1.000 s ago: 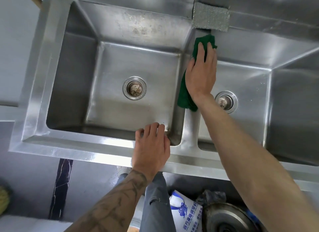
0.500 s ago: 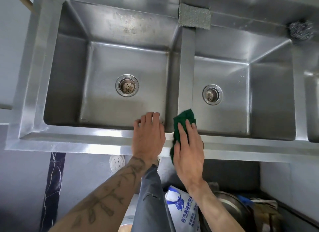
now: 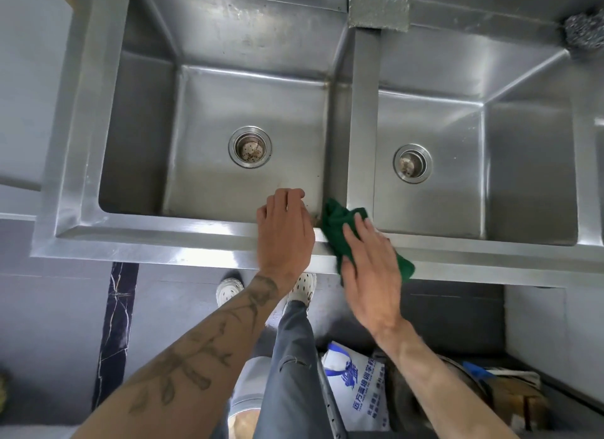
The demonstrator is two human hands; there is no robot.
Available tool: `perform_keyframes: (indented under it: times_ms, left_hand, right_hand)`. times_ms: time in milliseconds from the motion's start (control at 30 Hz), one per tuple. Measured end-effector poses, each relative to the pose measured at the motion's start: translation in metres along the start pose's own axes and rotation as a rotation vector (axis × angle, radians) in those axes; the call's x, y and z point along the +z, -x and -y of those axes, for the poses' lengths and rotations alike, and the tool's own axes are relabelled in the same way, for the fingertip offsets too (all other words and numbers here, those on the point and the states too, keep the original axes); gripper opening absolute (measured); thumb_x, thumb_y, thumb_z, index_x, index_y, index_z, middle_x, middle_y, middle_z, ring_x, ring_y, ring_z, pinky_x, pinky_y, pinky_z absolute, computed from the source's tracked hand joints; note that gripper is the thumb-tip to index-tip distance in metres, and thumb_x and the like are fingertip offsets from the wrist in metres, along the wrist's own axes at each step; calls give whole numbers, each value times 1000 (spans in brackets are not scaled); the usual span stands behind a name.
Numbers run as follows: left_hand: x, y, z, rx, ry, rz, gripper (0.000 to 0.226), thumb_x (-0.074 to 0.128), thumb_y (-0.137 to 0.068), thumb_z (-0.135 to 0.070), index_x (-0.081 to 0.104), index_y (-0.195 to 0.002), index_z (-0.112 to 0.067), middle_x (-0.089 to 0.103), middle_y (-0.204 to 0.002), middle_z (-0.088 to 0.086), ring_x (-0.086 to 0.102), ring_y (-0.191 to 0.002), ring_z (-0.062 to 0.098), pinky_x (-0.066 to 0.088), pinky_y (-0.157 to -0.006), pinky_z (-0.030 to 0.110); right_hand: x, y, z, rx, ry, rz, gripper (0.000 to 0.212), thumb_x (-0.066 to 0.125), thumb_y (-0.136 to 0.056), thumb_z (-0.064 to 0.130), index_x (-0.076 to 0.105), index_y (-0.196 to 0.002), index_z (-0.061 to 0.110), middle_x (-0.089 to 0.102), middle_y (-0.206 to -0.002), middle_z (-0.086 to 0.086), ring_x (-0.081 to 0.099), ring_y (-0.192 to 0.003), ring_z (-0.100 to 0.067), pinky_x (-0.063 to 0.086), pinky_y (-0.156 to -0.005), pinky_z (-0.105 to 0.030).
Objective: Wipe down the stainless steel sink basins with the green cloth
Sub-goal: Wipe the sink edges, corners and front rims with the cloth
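Observation:
A double stainless steel sink fills the view, with a left basin (image 3: 228,111) and a right basin (image 3: 457,137) split by a narrow divider (image 3: 364,111). My right hand (image 3: 372,275) lies flat with straight fingers on the green cloth (image 3: 336,229), pressing it on the front rim (image 3: 163,239) where the divider meets it. My left hand (image 3: 284,232) rests on the front rim just left of the cloth, its fingers curled over the edge into the left basin.
A grey sponge (image 3: 379,7) lies on the back ledge above the divider, and a steel wool ball (image 3: 585,33) sits at the far right. Each basin has a round drain (image 3: 250,147). Below the sink are a white printed bag (image 3: 356,396), my legs and shoes.
My right hand slid the cloth from the far end of the divider down to the front rim, then shifted slightly right. My left hand's fingers curled over the rim.

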State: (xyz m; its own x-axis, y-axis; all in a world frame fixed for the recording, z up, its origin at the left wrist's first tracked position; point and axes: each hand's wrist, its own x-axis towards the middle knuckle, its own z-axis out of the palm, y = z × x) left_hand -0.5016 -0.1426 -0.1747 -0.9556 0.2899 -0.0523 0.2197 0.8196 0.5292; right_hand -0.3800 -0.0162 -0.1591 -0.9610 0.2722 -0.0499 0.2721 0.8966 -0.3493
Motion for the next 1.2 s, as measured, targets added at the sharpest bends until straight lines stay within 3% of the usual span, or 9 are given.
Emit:
perform_keyframes:
  times_ms: [133, 233, 333, 500, 633, 767, 867, 1033, 1200]
  left_hand:
    - [-9, -4, 7, -103, 321, -31, 31, 36, -108, -18, 59, -126, -9, 60, -122, 5, 56, -110, 22, 46, -101, 41]
    - [-28, -12, 33, -41, 169, -44, 33, 38, -108, -22, 59, -128, -7, 62, -121, 8, 59, -108, 27, 50, -97, 45]
    - [-53, -13, 70, 8, -88, -69, 33, 40, -105, -26, 61, -124, -10, 64, -115, 7, 59, -99, 28, 46, -89, 45]
    - [-77, 4, 133, -100, -276, -175, 26, 46, -102, -25, 60, -117, -9, 60, -114, 11, 53, -98, 33, 40, -93, 48]
    - [-77, 9, 146, -165, -314, -189, 22, 47, -101, -25, 59, -113, -11, 59, -111, 11, 54, -98, 33, 40, -95, 49]
    - [-75, 8, 142, -186, -304, -193, 24, 43, -101, -28, 59, -112, -13, 58, -111, 9, 54, -98, 32, 39, -99, 49]
    - [-77, 10, 143, -179, -293, -197, 27, 40, -103, -28, 60, -112, -12, 58, -109, 9, 53, -97, 32, 43, -97, 50]
    - [-80, 10, 143, -153, -241, -248, 24, 39, -102, -21, 59, -110, -11, 60, -110, 8, 55, -96, 30, 40, -93, 43]
    - [-107, 3, 180, -382, -200, -381, 26, 42, -104, -26, 58, -114, -8, 55, -109, 13, 47, -96, 31, 38, -92, 45]
  right_hand:
    - [21, -17, 46, -147, -35, 59, 52, 28, -113, 38, 53, -150, 12, 49, -159, -8, 41, -151, -22, 28, -127, -40]
    - [9, -10, 12, -243, 16, 89, 49, 32, -113, 34, 51, -151, 10, 43, -163, -6, 35, -154, -19, 29, -127, -42]
    - [-2, -1, -12, -171, 24, 79, 49, 42, -108, 29, 52, -151, 9, 42, -163, -5, 35, -154, -19, 34, -124, -47]
    - [24, -21, 63, -227, 41, 97, 52, 37, -108, 33, 50, -153, 12, 44, -163, -7, 41, -151, -24, 34, -124, -45]
    - [51, -38, 116, -378, 14, 154, 52, 40, -107, 33, 48, -154, 11, 42, -164, -8, 39, -152, -25, 32, -126, -42]
    - [37, -36, 81, -503, 66, 179, 51, 37, -109, 32, 48, -154, 9, 40, -165, -7, 40, -152, -25, 33, -124, -42]
    - [28, -32, 64, -496, 101, 191, 54, 27, -113, 36, 47, -155, 8, 39, -165, -8, 40, -152, -26, 30, -123, -43]
    - [57, -49, 133, -530, 97, 172, 52, 40, -106, 30, 50, -152, 8, 44, -162, -13, 43, -150, -30, 35, -123, -43]
    - [67, -60, 158, -594, 69, 220, 53, 39, -108, 29, 45, -156, 9, 40, -165, -11, 37, -153, -28, 36, -123, -44]
